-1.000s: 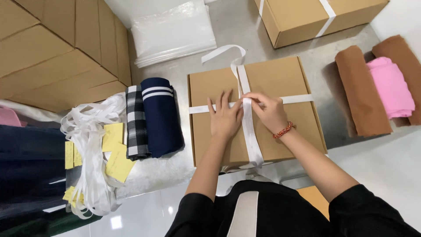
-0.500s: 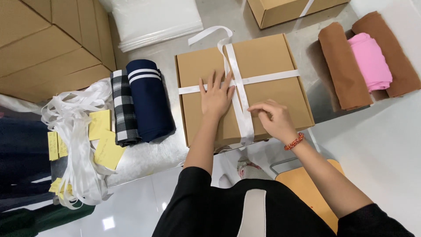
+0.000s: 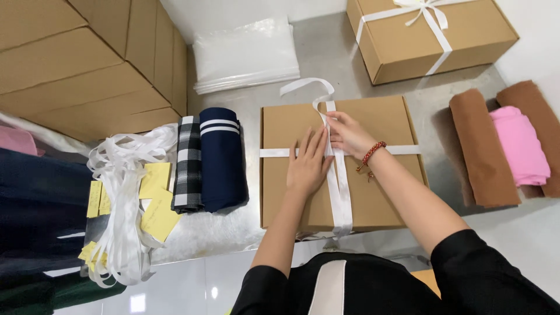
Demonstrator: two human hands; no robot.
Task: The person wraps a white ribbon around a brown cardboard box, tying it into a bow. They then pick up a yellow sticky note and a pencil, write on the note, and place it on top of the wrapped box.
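Hands [image 3: 326, 149] two, ribbon [image 3: 338, 186] one, box [image 3: 379, 192] one

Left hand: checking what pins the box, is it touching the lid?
Touching. Head view shows the left hand lying flat on the box lid.

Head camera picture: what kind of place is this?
Probably a gift-packing table in a clothing shop or workshop. A finished brown cardboard box tied with a white ribbon bow sits at the back, loose white ribbons lie piled, and rolled navy striped cloth waits beside them.
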